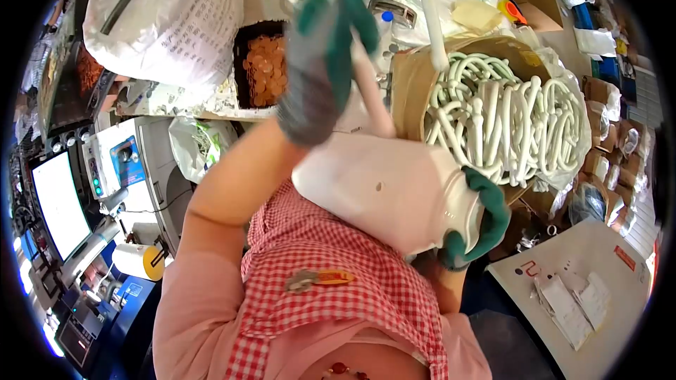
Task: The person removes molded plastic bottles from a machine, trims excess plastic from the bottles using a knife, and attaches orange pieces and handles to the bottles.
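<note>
My left hand (320,63), in a grey and green glove, is raised over the work table and smeared by motion. Its fingers close around a pale stick-like piece (372,95), also blurred, whose lower end is near the side of a large white plastic jar (373,186). The jar lies tilted across my lap, with its neck toward the right. My right hand (482,222), in a green glove, wraps around the jar's neck. Just beyond the jar stands a cardboard box (414,91) full of white bent tubes (503,116).
A black bin of orange discs (266,70) and a big white sack (169,21) stand at the back left. A blue-capped bottle (386,28) and a tape cutter (512,11) are farther back. Papers (570,302) lie on a board at the right.
</note>
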`<state>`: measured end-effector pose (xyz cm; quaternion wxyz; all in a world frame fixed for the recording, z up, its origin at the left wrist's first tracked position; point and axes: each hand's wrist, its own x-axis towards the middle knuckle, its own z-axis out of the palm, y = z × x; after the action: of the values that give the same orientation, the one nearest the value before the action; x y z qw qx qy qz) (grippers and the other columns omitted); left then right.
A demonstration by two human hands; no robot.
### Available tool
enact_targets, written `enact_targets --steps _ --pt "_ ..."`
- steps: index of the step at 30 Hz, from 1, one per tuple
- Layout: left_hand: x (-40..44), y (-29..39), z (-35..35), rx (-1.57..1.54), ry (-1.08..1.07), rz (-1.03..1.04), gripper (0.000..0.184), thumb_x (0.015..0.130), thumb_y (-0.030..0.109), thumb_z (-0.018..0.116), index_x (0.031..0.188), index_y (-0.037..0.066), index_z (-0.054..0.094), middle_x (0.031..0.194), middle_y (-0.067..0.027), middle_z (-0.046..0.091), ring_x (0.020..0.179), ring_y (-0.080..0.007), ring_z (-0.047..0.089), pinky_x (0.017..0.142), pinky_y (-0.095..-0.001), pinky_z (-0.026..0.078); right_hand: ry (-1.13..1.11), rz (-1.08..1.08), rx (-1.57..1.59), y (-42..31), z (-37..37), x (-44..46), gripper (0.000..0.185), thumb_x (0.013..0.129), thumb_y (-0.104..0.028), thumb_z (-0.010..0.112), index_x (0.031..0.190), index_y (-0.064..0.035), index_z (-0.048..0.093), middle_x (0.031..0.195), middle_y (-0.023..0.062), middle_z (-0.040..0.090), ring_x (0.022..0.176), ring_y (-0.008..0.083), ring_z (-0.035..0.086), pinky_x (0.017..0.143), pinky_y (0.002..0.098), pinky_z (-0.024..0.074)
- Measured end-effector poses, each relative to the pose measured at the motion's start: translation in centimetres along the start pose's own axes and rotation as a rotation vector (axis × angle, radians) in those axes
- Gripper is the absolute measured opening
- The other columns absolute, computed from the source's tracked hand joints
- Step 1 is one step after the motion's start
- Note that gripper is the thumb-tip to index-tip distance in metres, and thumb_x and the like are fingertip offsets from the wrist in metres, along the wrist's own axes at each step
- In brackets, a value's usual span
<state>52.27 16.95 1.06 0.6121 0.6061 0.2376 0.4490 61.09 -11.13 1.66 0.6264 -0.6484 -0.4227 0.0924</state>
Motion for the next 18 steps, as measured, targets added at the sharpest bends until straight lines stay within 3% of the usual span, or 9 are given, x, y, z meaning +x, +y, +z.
enact_targets --steps 2,4,5,10,12,14,16,18 --pt "-5.4 -1.6 0.8 -0.344 0.158 -0.66 0.032 0.095 0.034 0.059 0.105 0.003 0.055 0.075 0.0013 0.052 0.057 -0.0104 0.046 0.052 -0.0254 0.041 -0.027 0.013 0.054 -0.1 2.1 0.6 0.069 0.075 -0.042 0.078 0.123 -0.0017 0.051 0.116 0.0225 0.058 0.111 0.0371 0.058 0.1 0.0515 0.0444" --pt "-6.7 -1.2 -1.8 -0.606 0.274 -0.965 0.03 0.094 0.039 0.06 0.093 0.01 0.052 0.067 0.004 0.045 0.053 -0.0082 0.039 0.048 -0.0248 0.034 -0.118 -0.002 0.116 0.0 4.4 1.1 0.07 0.074 -0.043 0.079 0.124 -0.0023 0.051 0.117 0.023 0.059 0.113 0.0384 0.058 0.1 0.0523 0.0443" --pt "-7.0 -0.5 -3.5 -0.624 0.318 -0.917 0.03 0.093 0.04 0.06 0.091 0.011 0.051 0.068 0.0043 0.045 0.053 -0.0086 0.038 0.048 -0.0253 0.033 -0.09 0.003 0.152 -0.6 6.0 1.1 0.072 0.071 -0.043 0.086 0.117 -0.0003 0.051 0.111 0.0245 0.059 0.107 0.0367 0.059 0.097 0.0519 0.0465" --pt "-10.4 4.9 -11.3 -0.724 0.376 -0.683 0.034 0.093 0.045 0.061 0.091 0.013 0.051 0.07 0.0006 0.047 0.058 -0.0125 0.041 0.052 -0.0269 0.034 -0.262 -0.101 0.29 -1.3 11.0 0.8 0.062 0.072 -0.031 0.082 0.118 -0.0017 0.052 0.117 0.024 0.06 0.11 0.0366 0.06 0.097 0.0515 0.0469" --pt "-12.7 6.3 -13.5 -0.701 0.433 -0.658 0.035 0.095 0.046 0.056 0.091 0.012 0.05 0.069 0.0001 0.046 0.057 -0.0131 0.04 0.052 -0.0283 0.033 -0.356 -0.119 0.182 -3.2 12.8 -0.2 0.06 0.072 -0.028 0.081 0.118 -0.0018 0.052 0.117 0.0242 0.06 0.11 0.0361 0.06 0.097 0.0506 0.0472" --pt "-15.7 6.4 -15.8 -0.633 0.383 -0.473 0.034 0.099 0.044 0.049 0.09 0.011 0.049 0.068 -0.0002 0.043 0.056 -0.0133 0.038 0.051 -0.0283 0.032 -0.398 -0.135 0.188 -4.4 14.7 -1.3 0.058 0.071 -0.024 0.078 0.117 -0.0018 0.052 0.117 0.0246 0.06 0.11 0.0364 0.06 0.097 0.0497 0.0471" --pt "-18.2 7.7 -18.1 -0.213 0.27 -0.358 0.034 0.101 0.042 0.043 0.089 0.01 0.048 0.068 -0.0004 0.041 0.055 -0.0134 0.036 0.051 -0.0284 0.031 -0.441 -0.122 0.215 -5.8 16.5 -2.8 0.057 0.071 -0.021 0.077 0.117 -0.0017 0.051 0.118 0.0251 0.059 0.111 0.0366 0.059 0.097 0.0493 0.047" --pt "-20.4 8.1 -19.9 -0.599 0.432 -0.463 0.033 0.101 0.04 0.043 0.09 0.009 0.047 0.067 -0.0002 0.041 0.054 -0.0132 0.034 0.05 -0.0283 0.029 -0.489 -0.176 0.243 -7.5 18.3 -4.1 0.055 0.07 -0.017 0.077 0.116 -0.0028 0.051 0.118 0.025 0.058 0.112 0.0372 0.059 0.098 0.0497 0.0464"
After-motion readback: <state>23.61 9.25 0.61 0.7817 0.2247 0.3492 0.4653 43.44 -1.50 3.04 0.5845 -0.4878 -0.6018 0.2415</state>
